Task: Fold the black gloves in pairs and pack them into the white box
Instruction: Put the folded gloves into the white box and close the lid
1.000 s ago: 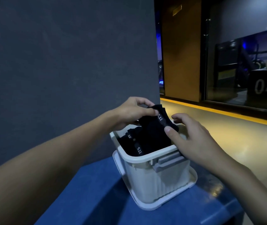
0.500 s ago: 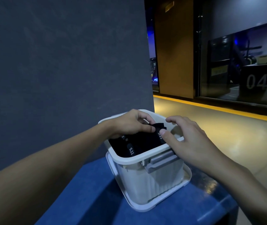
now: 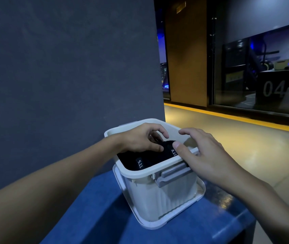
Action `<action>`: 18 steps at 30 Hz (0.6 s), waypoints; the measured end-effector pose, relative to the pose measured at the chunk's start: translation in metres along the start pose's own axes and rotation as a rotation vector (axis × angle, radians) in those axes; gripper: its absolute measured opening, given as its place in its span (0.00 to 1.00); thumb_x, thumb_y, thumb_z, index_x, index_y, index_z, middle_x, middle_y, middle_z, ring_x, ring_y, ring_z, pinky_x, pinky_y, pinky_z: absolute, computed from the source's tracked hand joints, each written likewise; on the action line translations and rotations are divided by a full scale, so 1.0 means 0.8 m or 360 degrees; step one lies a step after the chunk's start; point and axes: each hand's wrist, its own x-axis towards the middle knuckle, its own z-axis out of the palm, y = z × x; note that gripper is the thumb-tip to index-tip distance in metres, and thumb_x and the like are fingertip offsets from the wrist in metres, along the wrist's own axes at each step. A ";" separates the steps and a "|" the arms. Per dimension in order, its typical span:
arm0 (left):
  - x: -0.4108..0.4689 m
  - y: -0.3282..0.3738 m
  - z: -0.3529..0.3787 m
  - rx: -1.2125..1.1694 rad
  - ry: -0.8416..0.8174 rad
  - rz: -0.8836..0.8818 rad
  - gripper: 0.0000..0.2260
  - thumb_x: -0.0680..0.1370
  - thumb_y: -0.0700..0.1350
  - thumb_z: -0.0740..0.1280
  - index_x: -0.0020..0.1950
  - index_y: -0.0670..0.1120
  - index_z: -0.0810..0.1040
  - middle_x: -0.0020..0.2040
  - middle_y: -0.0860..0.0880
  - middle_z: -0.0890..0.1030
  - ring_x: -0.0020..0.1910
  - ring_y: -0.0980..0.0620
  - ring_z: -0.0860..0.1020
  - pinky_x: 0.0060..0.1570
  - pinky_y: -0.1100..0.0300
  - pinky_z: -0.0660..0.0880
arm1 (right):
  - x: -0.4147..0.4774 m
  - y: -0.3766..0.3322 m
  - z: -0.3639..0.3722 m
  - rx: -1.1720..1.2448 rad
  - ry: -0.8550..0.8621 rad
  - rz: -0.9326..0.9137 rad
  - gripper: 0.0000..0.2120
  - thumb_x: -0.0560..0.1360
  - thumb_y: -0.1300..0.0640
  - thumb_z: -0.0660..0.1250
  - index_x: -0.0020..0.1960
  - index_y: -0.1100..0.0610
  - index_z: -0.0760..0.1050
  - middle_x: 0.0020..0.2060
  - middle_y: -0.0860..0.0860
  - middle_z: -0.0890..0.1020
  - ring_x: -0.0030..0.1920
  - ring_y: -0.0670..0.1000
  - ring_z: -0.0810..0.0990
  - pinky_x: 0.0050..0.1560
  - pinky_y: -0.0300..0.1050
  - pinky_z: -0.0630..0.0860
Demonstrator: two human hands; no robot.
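Left hand, centre frame: fingers curled, pinching the top gloves inside box on desk. Gloves run lower-left to upper-right, directly beneath both hands. Right hand: fingers loosely spread over the rim, thumb pressing the gloves' right end.

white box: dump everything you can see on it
The white box looks like plastic: roughly square, open-topped, with a rolled rim, vertically ribbed walls and a grey latch on the near side. It stands upright in a shallow white tray, possibly its lid, on a blue surface. It is filled nearly to the rim with black gloves bearing 5.11 labels. The left hand grips the gloves inside; the right hand lies over the near rim.
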 end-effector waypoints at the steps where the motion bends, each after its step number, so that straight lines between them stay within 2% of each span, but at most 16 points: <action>1: -0.001 0.001 -0.002 0.0018 -0.0007 0.0015 0.13 0.75 0.41 0.75 0.55 0.55 0.79 0.56 0.45 0.82 0.53 0.47 0.81 0.60 0.45 0.77 | -0.001 0.001 0.000 -0.0003 -0.0003 -0.0004 0.24 0.75 0.35 0.55 0.68 0.42 0.66 0.57 0.33 0.65 0.58 0.37 0.62 0.67 0.53 0.66; 8: -0.002 0.000 -0.007 0.0218 -0.0101 -0.0070 0.13 0.74 0.44 0.75 0.57 0.55 0.80 0.53 0.50 0.83 0.53 0.50 0.82 0.58 0.47 0.79 | -0.003 0.002 0.002 -0.0018 0.0025 -0.0004 0.24 0.76 0.37 0.56 0.69 0.43 0.65 0.57 0.34 0.65 0.58 0.39 0.61 0.67 0.53 0.65; 18: -0.008 0.004 -0.008 0.0212 -0.0082 -0.0104 0.13 0.74 0.44 0.75 0.57 0.55 0.80 0.53 0.50 0.83 0.53 0.50 0.82 0.59 0.48 0.79 | -0.002 0.004 0.004 -0.0031 0.0040 -0.0017 0.24 0.77 0.37 0.56 0.70 0.44 0.66 0.57 0.35 0.65 0.58 0.39 0.62 0.67 0.54 0.66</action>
